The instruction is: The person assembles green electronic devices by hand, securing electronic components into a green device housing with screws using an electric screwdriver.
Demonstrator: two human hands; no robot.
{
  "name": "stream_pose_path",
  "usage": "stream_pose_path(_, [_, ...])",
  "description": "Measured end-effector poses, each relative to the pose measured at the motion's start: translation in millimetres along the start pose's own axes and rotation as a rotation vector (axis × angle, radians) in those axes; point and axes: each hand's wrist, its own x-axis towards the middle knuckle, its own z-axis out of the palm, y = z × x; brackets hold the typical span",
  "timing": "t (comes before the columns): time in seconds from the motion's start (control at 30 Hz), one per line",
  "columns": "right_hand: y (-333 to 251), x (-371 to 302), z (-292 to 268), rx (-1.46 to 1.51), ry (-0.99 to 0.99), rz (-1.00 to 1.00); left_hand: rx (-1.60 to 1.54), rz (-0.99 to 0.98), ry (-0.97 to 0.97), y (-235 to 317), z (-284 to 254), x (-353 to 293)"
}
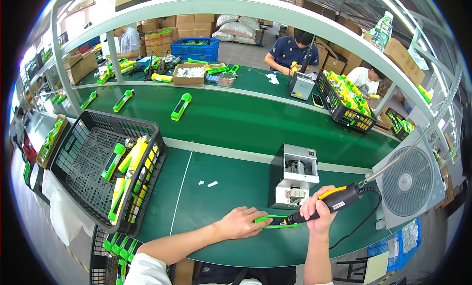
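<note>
My right hand [318, 209] is wrapped around a black and yellow electric screwdriver [339, 199], which hangs from a coiled spring and trails a black cable. The screwdriver's tip meets a long, green-rimmed housing with a dark inside [278, 222], lying flat on the green worktable [216, 245]. My left hand [241, 222] grips the left end of this housing and holds it against the table. Its fingertips curl over the green rim. Just beyond the housing stands a silver and black benchtop machine [295, 174], probably a screw feeder. The screw, if any, is too small to make out.
At left, a black crate [105, 120] holds yellow-and-green lights [132, 157]. Small white pieces [212, 184] lie on the table. Several similar lights [181, 107] rest on the green conveyor belt [231, 122]. A fan [405, 181] stands at right. Co-workers [290, 54] sit across the belt.
</note>
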Motion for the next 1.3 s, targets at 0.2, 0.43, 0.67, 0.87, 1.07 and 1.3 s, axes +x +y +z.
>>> stream_pose_path(0.2, [-1.6, -7.2, 3.9, 0.023, 0.02, -0.026, -0.005, 0.015, 0.013, 0.4, 4.9, -7.0])
stream_pose_path(0.43, [-3.8, -4.9, 9.6, 0.043, 0.02, -0.087, -0.051, -0.028, 0.003, -7.7, -3.2, 5.2])
stream_pose_path(0.67, [7.9, -6.7, 12.6, -0.05, -0.116, -0.112, -0.159, -0.042, 0.074, -12.2, 9.4, 6.6])
stream_pose_path(0.87, [17.2, -11.9, 17.3, -0.064, -0.11, -0.112, -0.168, -0.053, 0.076, -7.7, 8.9, 4.3])
stream_pose_path(1.07, [23.1, -13.2, 18.7, -0.059, -0.097, -0.1, -0.17, -0.065, 0.065, -7.5, 7.0, 4.1])
stream_pose_path(1.3, [29.9, -10.9, 16.0, -0.061, -0.087, -0.095, -0.171, -0.058, 0.058, -11.8, 8.2, 7.9])
